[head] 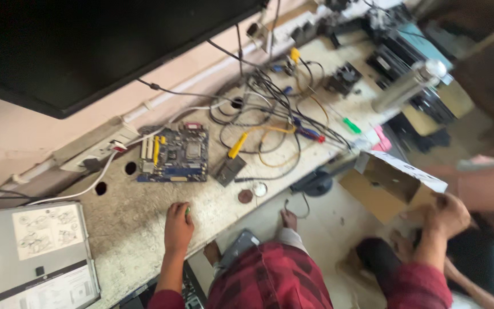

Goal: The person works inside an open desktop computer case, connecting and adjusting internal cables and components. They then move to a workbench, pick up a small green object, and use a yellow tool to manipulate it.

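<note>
Head view: right hand (448,214) fingers grip brown open cardboard box (385,189); left hand (178,228) curled.

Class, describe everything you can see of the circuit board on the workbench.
The circuit board is a blue, roughly square computer board lying flat on the worn, speckled workbench. It carries a square silvery socket near its middle, white and yellow slots on its left side and metal ports along its far edge. Neither hand touches it; tangled cables lie to its right.

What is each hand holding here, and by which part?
The left hand rests on the workbench, closed over something small and green; the grip cannot be told. The right hand grips the cardboard box by its lower corner.
</note>
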